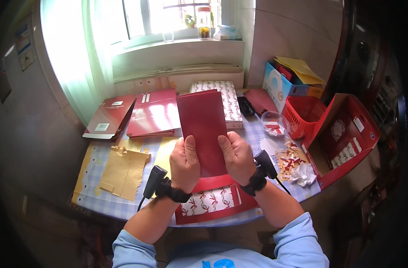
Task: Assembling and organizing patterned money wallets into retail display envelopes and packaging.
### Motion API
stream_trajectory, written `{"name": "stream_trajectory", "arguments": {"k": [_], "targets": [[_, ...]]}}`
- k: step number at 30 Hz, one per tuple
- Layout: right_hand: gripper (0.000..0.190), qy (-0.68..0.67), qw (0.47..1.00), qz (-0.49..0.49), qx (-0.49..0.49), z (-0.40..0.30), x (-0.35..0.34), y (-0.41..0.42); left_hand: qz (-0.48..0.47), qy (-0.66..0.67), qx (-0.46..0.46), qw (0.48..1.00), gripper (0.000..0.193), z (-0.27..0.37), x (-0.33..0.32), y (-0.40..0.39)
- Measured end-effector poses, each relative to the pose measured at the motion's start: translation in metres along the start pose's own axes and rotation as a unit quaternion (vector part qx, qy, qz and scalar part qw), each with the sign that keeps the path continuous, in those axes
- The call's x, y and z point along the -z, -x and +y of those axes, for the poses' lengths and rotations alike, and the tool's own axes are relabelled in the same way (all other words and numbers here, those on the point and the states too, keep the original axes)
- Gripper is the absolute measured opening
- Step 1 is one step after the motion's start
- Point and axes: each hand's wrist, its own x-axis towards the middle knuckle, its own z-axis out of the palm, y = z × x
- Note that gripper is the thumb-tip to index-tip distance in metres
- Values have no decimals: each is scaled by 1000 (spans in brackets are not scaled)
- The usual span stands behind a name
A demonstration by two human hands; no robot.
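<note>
Between both hands a dark red paper folder (204, 137) is held upright, its top edge showing more than one layer. My left hand (185, 160) grips its left edge, thumb on the face turned towards me. On the opposite edge my right hand (237, 157) grips the same way. Below and behind it, at the table's near edge, lies a red card piece (220, 209) with a window showing white paper (207, 201) patterned with red bows and green sprigs. Part of this piece is hidden by the folder and my hands.
Red printed boxes (105, 117) and flat red card (153, 115) lie at the back left, beside patterned stacks (236, 104). Torn brown paper (123, 174) is at left. To the right are paper scraps (289, 160), a clear tub (273, 124), a red basket (303, 114) and an open red box (341, 140).
</note>
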Motion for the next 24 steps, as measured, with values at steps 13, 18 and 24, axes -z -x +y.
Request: {"name": "stream_trajectory", "arguments": {"k": [13,18,24], "targets": [[35,-311,934,-143,-102,19,3,-12,-196,369,81,905,55,7,12,-5],[41,-412,868,-224,-164,16,1,-8,-341,376,211,836,94,4,20,-1],[45,-23,983,-180,-30,7,6,-3,-322,340,148,871,102,14,8,0]]}}
